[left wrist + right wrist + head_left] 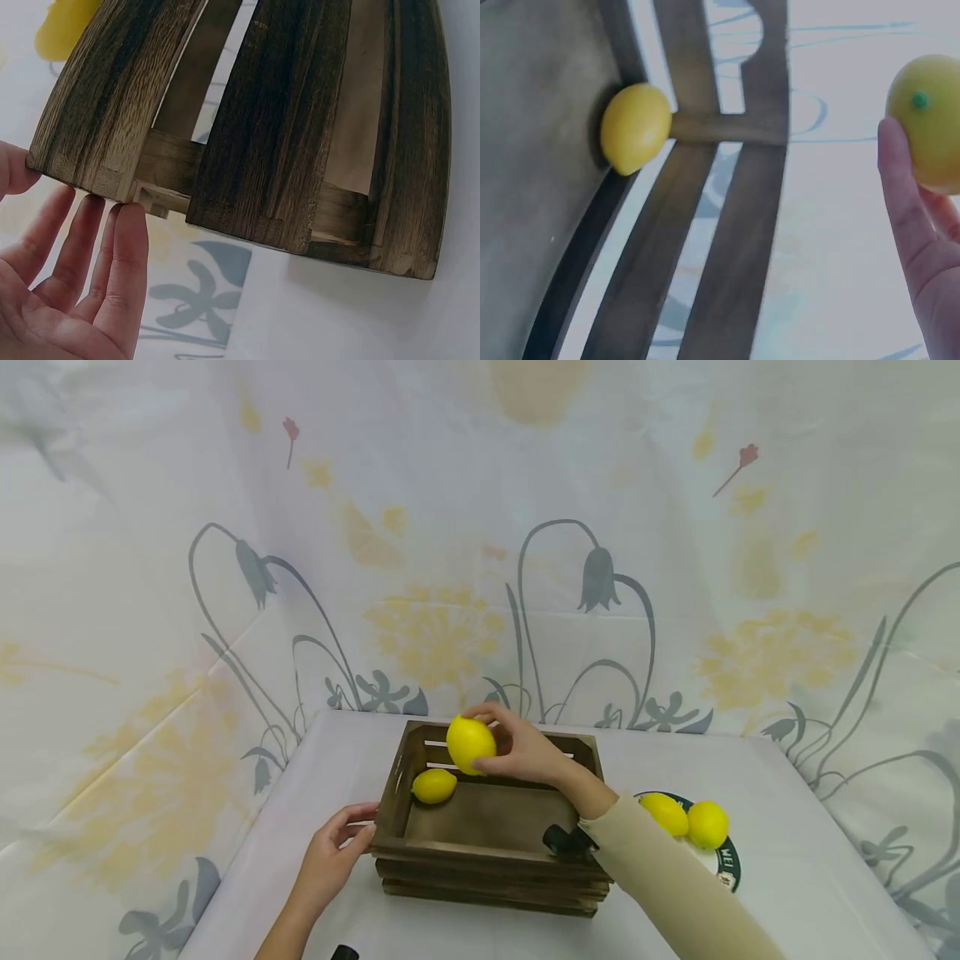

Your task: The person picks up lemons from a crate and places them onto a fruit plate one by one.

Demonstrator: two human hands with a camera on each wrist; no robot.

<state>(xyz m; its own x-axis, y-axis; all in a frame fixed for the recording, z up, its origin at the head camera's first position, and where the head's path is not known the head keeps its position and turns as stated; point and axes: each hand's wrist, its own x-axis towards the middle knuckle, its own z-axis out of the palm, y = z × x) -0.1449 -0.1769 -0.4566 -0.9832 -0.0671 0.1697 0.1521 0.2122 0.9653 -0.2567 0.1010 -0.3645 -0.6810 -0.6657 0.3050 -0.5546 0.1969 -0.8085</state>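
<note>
My right hand [525, 752] pinches a yellow lemon [471, 745] between thumb and fingers, above a brown slatted wooden crate [495, 847]. Its green stem end shows in the right wrist view, where the lemon [934, 127] is cut off by the frame edge. Inside the crate, at the left end, lies another lemon [434, 786]. At the crate's left side my left hand [333, 852] touches the end with thumb and fingertips. The left wrist view shows these fingers [129, 247] stretched rather straight against the slat's edge.
To the right of the crate, two more lemons [707, 825] lie on a white plate [733, 864] with a dark green lettered rim. The right sleeve [660, 877] partly covers the plate. A white cloth [810, 827] covers the table, with a flower-patterned curtain [465, 568] behind.
</note>
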